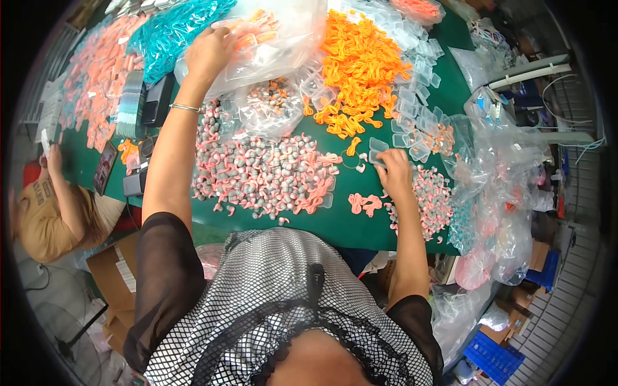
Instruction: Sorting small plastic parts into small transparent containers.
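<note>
left hand reaching far into clear bag, fingers gripping its plastic to pull it open. right hand pinching small clear case on green table, keeping it ready.

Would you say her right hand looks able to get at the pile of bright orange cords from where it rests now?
Probably yes. The right hand rests on the green table, and the pile of bright orange cords lies just beyond it, with only small clear plastic cases scattered between.

I log: cord heap upper centre of frame, small clear cases at its right; earplug pile centre; bagged stock at right edge of table.
</note>
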`<state>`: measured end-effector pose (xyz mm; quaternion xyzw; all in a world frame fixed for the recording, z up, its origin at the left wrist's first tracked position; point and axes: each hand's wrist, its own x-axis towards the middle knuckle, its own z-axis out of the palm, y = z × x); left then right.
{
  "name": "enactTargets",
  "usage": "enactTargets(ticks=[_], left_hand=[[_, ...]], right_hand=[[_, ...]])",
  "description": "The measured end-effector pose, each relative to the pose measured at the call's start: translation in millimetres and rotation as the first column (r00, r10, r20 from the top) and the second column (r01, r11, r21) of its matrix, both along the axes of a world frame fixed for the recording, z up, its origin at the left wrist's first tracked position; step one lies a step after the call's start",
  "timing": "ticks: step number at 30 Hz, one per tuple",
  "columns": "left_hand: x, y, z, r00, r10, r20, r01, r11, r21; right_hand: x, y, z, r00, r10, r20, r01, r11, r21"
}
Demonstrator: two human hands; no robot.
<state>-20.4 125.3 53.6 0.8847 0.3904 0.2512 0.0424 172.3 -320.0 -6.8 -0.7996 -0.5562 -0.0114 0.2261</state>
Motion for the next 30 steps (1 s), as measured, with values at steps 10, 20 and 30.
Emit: enactTargets(ticks=[10,20,30], left_hand=[[-2,-114,1,0.880,-0.474,-0.001,0.462,0.859,-0.221],[18,-115,-62,0.906,-0.385,-0.174,0.358,0.918,-0.169],[13,-132,-37,0.906,-0.331,0.263,0.398,0.878,-0.265]], right_hand=[[-6,-1,-9,0.998,0.028,-0.052,-0.025,0.998,0.055],[-10,-7,-10,0.998,-0.007,-0.063,0.014,0.993,0.115],[35,-40,-13,0.920,-0.391,-0.033,0.389,0.898,0.205]])
